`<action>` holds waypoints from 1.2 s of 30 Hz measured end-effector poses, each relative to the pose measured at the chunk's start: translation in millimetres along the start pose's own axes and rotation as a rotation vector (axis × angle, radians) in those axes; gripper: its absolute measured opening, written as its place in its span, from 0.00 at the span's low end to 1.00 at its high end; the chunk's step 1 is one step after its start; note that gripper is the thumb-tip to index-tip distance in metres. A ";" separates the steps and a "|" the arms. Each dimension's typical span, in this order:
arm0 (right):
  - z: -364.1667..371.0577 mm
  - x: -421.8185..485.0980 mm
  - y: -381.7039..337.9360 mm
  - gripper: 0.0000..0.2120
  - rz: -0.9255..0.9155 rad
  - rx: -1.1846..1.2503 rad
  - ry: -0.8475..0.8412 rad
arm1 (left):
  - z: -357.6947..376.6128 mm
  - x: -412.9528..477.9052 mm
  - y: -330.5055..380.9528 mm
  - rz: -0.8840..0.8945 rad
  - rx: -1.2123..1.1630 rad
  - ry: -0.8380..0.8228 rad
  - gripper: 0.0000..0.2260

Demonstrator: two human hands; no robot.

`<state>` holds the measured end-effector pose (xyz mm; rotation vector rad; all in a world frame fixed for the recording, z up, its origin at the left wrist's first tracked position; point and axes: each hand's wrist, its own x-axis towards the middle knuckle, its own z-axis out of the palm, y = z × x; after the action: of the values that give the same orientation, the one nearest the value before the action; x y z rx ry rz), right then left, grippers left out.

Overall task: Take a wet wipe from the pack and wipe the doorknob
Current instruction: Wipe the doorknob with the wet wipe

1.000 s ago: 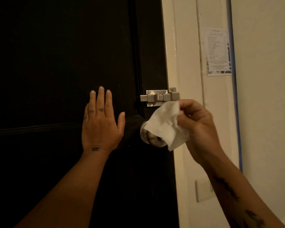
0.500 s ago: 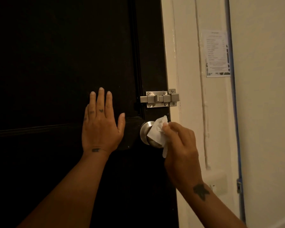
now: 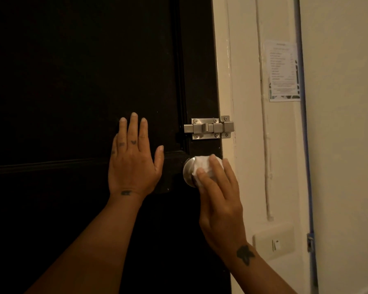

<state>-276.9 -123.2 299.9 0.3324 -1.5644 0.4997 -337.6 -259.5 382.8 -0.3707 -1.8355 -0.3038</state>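
A round silver doorknob (image 3: 188, 172) sits near the right edge of a dark door (image 3: 83, 81). A white wet wipe (image 3: 202, 166) is bunched over the knob's front. My right hand (image 3: 219, 200) wraps the knob from the right and presses the wipe onto it with its fingers. Most of the knob is hidden under wipe and fingers; only its left rim shows. My left hand (image 3: 133, 160) lies flat on the door panel left of the knob, fingers spread and pointing up, holding nothing. The wipe pack is out of view.
A silver slide bolt (image 3: 208, 128) is fixed just above the knob, across door and frame. The cream door frame (image 3: 242, 102) runs down the right. A printed paper notice (image 3: 284, 71) hangs on the wall, and a light switch (image 3: 274, 244) sits lower right.
My right hand carried the loose, hanging wipe down from beside the bolt onto the knob and closed around it, bunching the wipe. My left hand stayed flat on the door.
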 end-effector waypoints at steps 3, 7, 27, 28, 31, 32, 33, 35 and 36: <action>2.9 -1.2 -2.3 0.20 0.000 -0.021 0.043 | 1.2 0.5 -0.8 0.007 0.006 0.009 0.29; 4.9 21.2 -4.1 0.12 0.086 0.086 -0.010 | 1.3 0.7 -0.5 0.009 0.004 0.014 0.30; -38.6 34.4 10.5 0.15 0.478 0.626 0.276 | 3.9 2.5 -2.3 0.012 0.005 0.038 0.30; -38.0 34.2 8.1 0.14 0.411 0.605 0.268 | 3.8 2.6 -2.2 0.011 0.005 0.037 0.30; -29.3 30.4 6.0 0.11 0.242 0.433 0.155 | 3.6 2.0 -1.9 0.002 0.000 0.030 0.30; -26.4 27.4 8.5 0.12 0.220 0.392 0.135 | 3.5 2.2 -1.7 0.001 0.001 0.030 0.30; -25.1 24.3 11.8 0.12 0.222 0.382 0.133 | 3.2 2.3 -1.7 0.004 0.005 0.033 0.30; -27.4 20.7 17.7 0.08 0.254 0.412 0.145 | 3.0 2.2 -1.5 0.016 0.017 0.035 0.29; -30.2 20.9 19.9 0.06 0.268 0.422 0.146 | 2.9 2.2 -1.7 0.018 0.019 0.036 0.29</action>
<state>-262.0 -88.9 318.7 0.3984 -1.3601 1.0467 -341.4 -259.7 384.1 -0.3660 -1.7972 -0.2785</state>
